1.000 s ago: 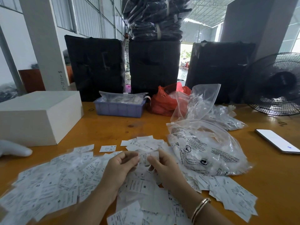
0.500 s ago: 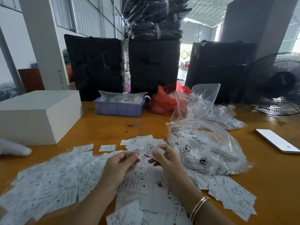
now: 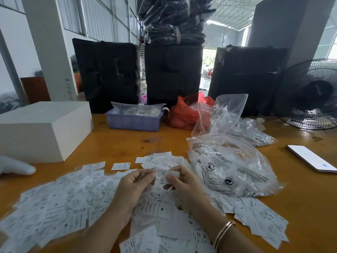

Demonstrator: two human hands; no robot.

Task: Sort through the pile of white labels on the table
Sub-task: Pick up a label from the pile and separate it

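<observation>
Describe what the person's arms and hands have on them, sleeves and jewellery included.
Both forearms are bare, with no sleeves in view and no gloves on either hand. The left hand and its wrist carry nothing that shows. The right hand has a thin metal bangle round the wrist, gold-toned with a darker line along its middle. No rings or a watch can be seen.

Both forearms are seen bare, without sleeves. A thin gold-coloured bangle (image 3: 224, 234) is worn on the right wrist, behind the right hand (image 3: 184, 183).
</observation>
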